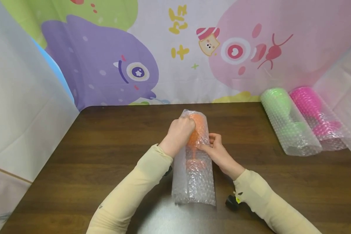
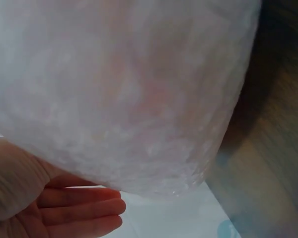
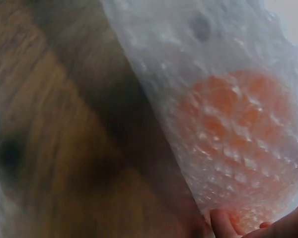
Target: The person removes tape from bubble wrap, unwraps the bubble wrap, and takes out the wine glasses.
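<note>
A bubble-wrapped orange goblet [image 1: 197, 136], its rounded bowl towards the far end, lies lengthwise at the middle of the table, in a long clear roll. My left hand [image 1: 179, 131] is bent over the roll's upper left part, holding the bubble wrap [image 1: 200, 188]; thumb and index fingertips are hidden. In the left wrist view several fingers [image 2: 87, 208] of that hand show beyond the wrap. My right hand [image 1: 219, 152] grips the roll's right side, thumb on top and fingers along the edge. The right wrist view shows the orange shape [image 3: 238, 106] blurred through the bubbles.
At the back right, two more wrapped rolls lie side by side, one with a green goblet [image 1: 280, 104] and one with a pink goblet [image 1: 307, 102]. The brown wooden table [image 1: 111, 146] meets a cartoon-printed curtain [image 1: 178, 81] behind and white cloth on both sides.
</note>
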Motion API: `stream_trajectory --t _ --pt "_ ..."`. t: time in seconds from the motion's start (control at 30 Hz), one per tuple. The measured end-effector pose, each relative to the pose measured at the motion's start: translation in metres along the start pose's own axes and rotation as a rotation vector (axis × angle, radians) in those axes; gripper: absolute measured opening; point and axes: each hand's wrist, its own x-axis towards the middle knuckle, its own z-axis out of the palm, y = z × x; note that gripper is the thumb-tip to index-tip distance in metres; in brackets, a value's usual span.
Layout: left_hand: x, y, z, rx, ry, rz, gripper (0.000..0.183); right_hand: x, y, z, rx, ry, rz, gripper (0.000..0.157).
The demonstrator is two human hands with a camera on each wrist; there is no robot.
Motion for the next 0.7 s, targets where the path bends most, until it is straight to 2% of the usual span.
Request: stream_trajectory --t 0.37,0.7 --pt "-0.001 0.000 0.005 0.014 0.082 0.004 0.021 0.004 0.002 0.000 0.009 0.018 -0.002 0.065" --pt "-0.003 -0.002 0.011 -0.066 0.077 -0.030 0.018 0.002 0.003 0.000 0.016 -0.002 0.010 0.065"
